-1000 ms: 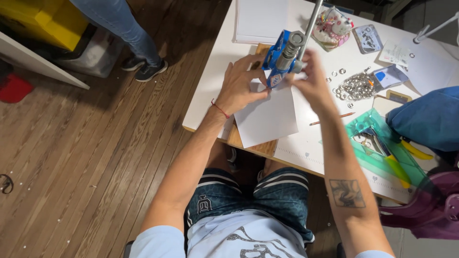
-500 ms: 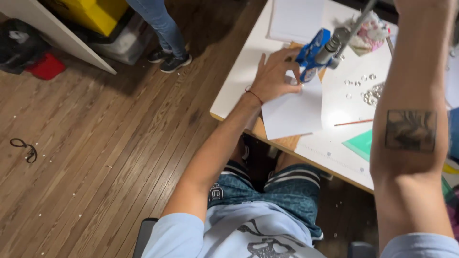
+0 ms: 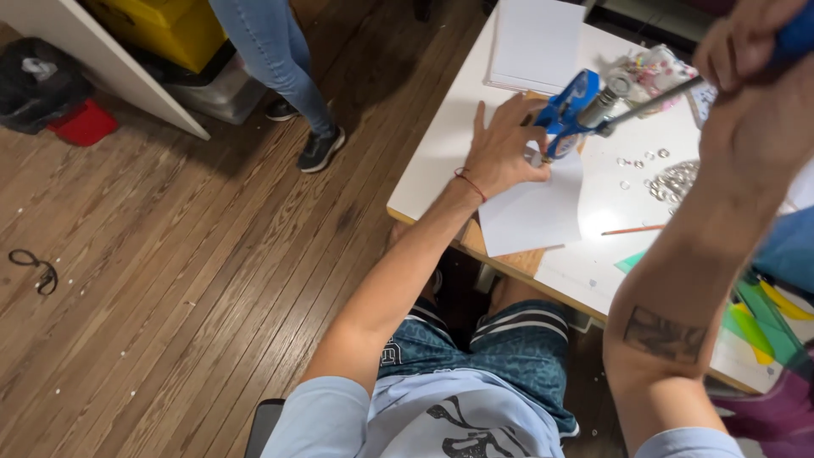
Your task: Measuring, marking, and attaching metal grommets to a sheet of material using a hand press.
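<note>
Paper sheet (image 3: 536,212) is lying flat under the left hand (image 3: 500,153), which is pressing it steady beside a blue press (image 3: 566,112). Right hand (image 3: 750,51) is clenching the press's raised lever handle (image 3: 653,95) for leverage.

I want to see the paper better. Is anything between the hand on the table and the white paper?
Nothing visible: the left hand lies flat, directly on the white paper sheet, beside the blue metal press tool.

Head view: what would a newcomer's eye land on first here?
First the blue press tool on the white table, the left hand flat on the white paper sheet beside it. At top right the right hand grips the lever's blue handle. Another person's jeans-clad legs stand top left.
</note>
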